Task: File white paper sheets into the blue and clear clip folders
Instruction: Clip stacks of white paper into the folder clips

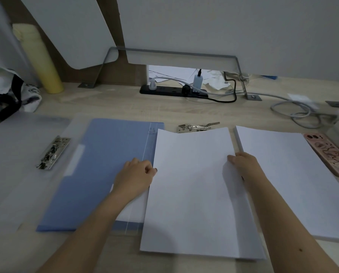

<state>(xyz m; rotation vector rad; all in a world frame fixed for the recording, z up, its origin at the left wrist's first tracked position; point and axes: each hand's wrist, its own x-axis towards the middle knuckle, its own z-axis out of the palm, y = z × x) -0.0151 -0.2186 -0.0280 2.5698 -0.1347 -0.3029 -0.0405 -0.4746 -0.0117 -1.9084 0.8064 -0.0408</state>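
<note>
A small batch of white sheets (192, 194) was held at the centre of the frame, over the right-hand leaf of the open blue folder (105, 170), whose metal clip (196, 127) showed just beyond the batch's top edge. The left hand (136, 175) was closed, pinching the batch's left edge near the folder's spine; the right hand (243, 164) gripped the right edge, with the paper curled up slightly under the fingers. Holding both edges was judged to serve for squaring the batch and steering its top edge towards the clip; the sheets were not yet seen to be clamped.

The supply stack of paper (294, 184) lay just beside the batch at the right of the frame, presumably within reach for the next batch. The clear folder (17, 174) lay open at the left, partly beneath the blue one, its own clip (53, 153) exposed and no paper visible in it.

Counted: two folders, two clips, one held batch, one supply stack, two hands. The number of sheets in the batch could not be told. A phone (328, 153) lay at the right edge of the desk (125, 103).
</note>
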